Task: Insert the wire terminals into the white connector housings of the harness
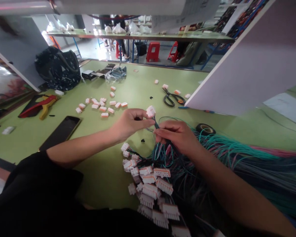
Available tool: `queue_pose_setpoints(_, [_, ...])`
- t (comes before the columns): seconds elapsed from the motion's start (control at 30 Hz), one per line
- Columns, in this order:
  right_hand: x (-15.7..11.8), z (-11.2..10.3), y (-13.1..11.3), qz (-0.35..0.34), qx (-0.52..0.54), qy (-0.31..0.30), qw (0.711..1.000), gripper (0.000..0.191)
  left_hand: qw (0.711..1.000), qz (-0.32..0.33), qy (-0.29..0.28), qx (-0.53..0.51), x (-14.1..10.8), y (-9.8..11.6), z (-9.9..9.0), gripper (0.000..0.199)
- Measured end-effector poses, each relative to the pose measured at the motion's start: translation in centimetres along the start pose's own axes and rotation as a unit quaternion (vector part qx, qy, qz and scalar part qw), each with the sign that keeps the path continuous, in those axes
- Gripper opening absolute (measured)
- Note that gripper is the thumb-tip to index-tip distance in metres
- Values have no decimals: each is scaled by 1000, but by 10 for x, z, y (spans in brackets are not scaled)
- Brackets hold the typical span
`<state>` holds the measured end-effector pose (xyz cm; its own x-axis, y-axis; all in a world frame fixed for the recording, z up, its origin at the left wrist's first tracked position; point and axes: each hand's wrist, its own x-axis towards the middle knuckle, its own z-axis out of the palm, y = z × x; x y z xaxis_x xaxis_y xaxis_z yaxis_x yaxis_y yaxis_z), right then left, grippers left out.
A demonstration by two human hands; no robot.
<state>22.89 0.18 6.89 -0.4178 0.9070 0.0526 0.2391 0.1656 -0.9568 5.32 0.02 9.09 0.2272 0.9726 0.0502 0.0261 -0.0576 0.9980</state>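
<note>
Between the fingers and thumb of my left hand is a small white connector, raised above the green table. Dark wires run down from it into my right hand, whose thumb and fingers pinch them just below the connector. Under and beside my right hand lies a large bundle of teal, pink and dark wires. Many of its ends carry white connectors with orange strips, heaped near my body. Loose white and orange connectors are scattered beyond my left hand.
Black-handled scissors and a roll of black tape lie to the right, near a white upright panel. At left are a phone, a red and yellow hand tool and a dark patterned bag. Red stools stand beyond.
</note>
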Motion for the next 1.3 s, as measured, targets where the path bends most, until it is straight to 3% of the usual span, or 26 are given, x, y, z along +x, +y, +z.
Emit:
queue_pose_setpoints(0.1, [-6,3,-10,-35,-129,56,990,27,1000,4,6,-17,-1,1,3,12])
queue_pose_setpoints(0.2, [-9,-1,-18,-40,-188,48,980,26,998,-33,-1,-48,-2,0,5,15])
queue_pose_setpoints(0.3, [-7,-5,-20,-36,-124,72,989,16,993,-83,-32,-84,-1,-1,7,16])
queue_pose_setpoints(0.4, [-4,-7,-17,-27,-4,92,995,28,985,-114,-72,-108,0,-2,10,19])
queue_pose_setpoints(0.47, [-1,-6,-14,-12,57,82,995,23,980,-129,-91,-122,2,-3,11,23])
queue_pose_setpoints(0.7, [6,-10,-14,73,227,85,967,12,965,-162,-111,-176,2,-10,13,14])
queue_pose_setpoints(0.93, [6,-10,-14,88,254,75,960,13,963,-138,-108,-203,6,-20,20,7])
queue_pose_setpoints(1.07, [6,-11,-13,91,257,88,958,15,957,-150,-105,-225,7,-20,21,14])
queue_pose_setpoints(1.3, [8,-12,-12,107,267,60,956,9,920,-196,-146,-306,8,-23,22,22])
